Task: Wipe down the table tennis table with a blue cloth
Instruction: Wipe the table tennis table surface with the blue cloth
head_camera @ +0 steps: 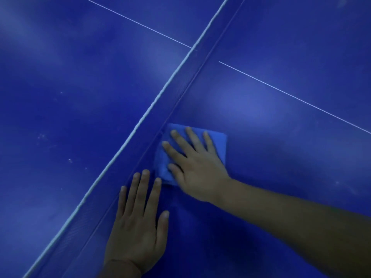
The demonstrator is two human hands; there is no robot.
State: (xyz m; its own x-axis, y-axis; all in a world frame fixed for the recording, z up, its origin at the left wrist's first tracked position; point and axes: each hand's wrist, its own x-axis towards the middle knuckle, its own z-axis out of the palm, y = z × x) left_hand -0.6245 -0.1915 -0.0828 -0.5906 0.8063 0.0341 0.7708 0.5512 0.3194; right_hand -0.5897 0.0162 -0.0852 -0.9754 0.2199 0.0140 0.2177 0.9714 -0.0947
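A folded blue cloth (217, 140) lies flat on the dark blue table tennis table (281, 153), close to the foot of the net. My right hand (192, 165) presses on the cloth with straight, spread fingers and covers most of it. My left hand (138, 225) rests flat on the table just below the cloth, fingers straight and pointing toward the net; its index fingertip lies near the cloth's lower corner.
The net (176, 91) with its white top band runs diagonally from lower left to upper right and divides the table. A thin white centre line (291, 95) crosses the near half, and another crosses the far half (60, 97), which shows small pale specks.
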